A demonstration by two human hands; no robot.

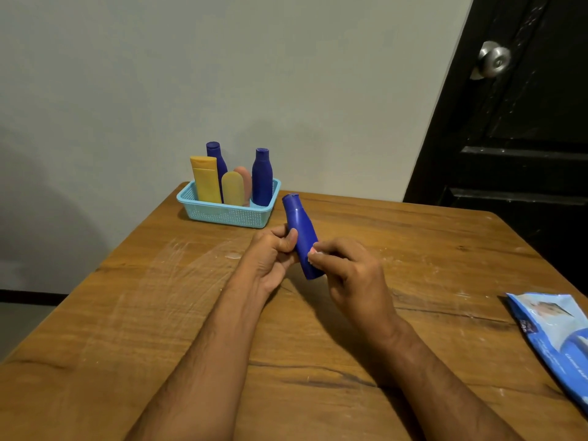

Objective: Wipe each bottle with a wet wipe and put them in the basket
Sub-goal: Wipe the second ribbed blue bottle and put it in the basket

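Bottle, blue (pixel 304 240), one item, held above the middle of the wooden table (pixel 127 329), tilted with its cap toward the far edge and its base toward the person. Not yet in the basket.

Basket, light blue plastic (pixel 229 214), at the far left corner of the table, against the wall. Contents, all upright: two blue bottles, one behind at the left (pixel 216 157) and one at the right end (pixel 262 178); a yellow bottle (pixel 206 179); a pale yellow tube (pixel 233 188); a pink tube (pixel 245 181), partly hidden.

Pack of wet wipes, blue (pixel 556 338), flat at the right edge of the table, well apart from the hands.

Risks, as judged:
- Slip. The bottle is held only at its lower half, and a damp surface could let it slide out and drop onto the table.
- Incomplete wipe. The visible wipe is small; the cap and neck may go uncleaned.
- Knock-over. The basket is crowded with tall items; setting this one in carelessly could topple a neighbour.

Grip:
- Left hand (pixel 270 253): fingers curled round the bottle's left side, thumb on its front.
- Right hand (pixel 346 268): fingers curled, pinching a small white wet wipe (pixel 313 253) against the bottle's lower right side.
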